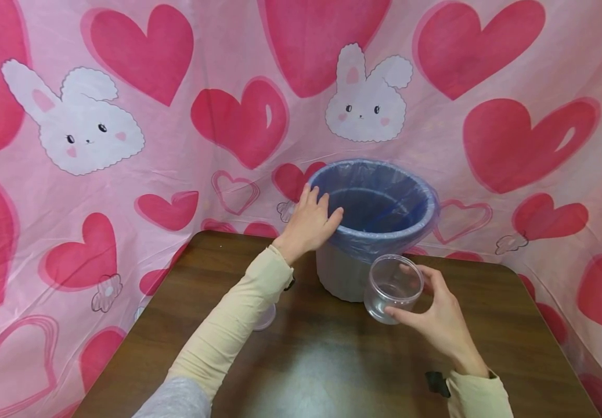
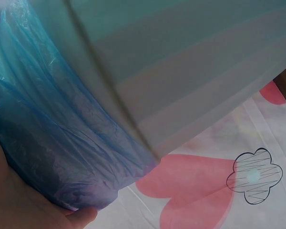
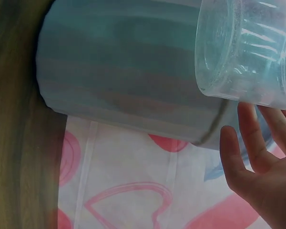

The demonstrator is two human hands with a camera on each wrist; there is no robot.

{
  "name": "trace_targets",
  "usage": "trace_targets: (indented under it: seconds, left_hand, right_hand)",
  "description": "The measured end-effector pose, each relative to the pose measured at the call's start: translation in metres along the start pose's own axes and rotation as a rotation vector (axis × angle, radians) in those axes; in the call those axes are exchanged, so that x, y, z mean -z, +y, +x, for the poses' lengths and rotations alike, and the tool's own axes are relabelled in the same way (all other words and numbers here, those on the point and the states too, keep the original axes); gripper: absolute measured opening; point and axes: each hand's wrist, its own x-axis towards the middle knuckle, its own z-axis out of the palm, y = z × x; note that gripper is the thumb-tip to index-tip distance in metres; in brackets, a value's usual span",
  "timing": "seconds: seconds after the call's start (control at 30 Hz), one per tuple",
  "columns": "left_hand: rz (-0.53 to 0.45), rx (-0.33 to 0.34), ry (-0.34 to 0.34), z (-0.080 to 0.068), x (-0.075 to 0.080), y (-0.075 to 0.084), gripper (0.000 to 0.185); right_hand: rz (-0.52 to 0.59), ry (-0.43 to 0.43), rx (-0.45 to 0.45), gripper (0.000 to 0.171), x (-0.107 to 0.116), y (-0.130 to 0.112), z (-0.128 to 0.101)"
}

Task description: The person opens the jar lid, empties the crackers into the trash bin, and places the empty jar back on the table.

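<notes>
At the far edge of the brown tabletop stands a pale bin, lined with a blue plastic bag folded over its rim. Left hand rests on the near-left part of that rim, fingers fairly straight and laid over the bag's fold; its grip closes round nothing. Left-wrist view: crinkled blue liner against the bin wall, palm at the lower edge. Right hand holds a clear plastic cup just in front of the bin, above the tabletop, mouth tilted up toward the camera; thumb and fingers curl round its wall. Right-wrist view: cup beside the bin's side, fingers below. Behind: pink cloth printed with hearts and rabbits.
</notes>
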Motion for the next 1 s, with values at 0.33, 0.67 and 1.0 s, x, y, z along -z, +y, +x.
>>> trace_targets:
  seconds: [0.33, 0.67, 1.0]
  left_hand:
    - [0.006, 0.002, -0.007, -0.001, 0.0, -0.001, 0.07]
    - [-0.002, 0.0, -0.002, 0.0, 0.001, 0.0, 0.07]
    - [-0.016, 0.008, -0.009, -0.001, 0.001, 0.0, 0.07]
  right_hand:
    - [0.027, -0.021, 0.021, 0.083, -0.012, 0.006, -0.005]
    - [0.022, -0.041, 0.002, 0.083, -0.018, 0.01, -0.008]
    - [0.007, -0.06, -0.02, 0.086, -0.024, 0.011, -0.012]
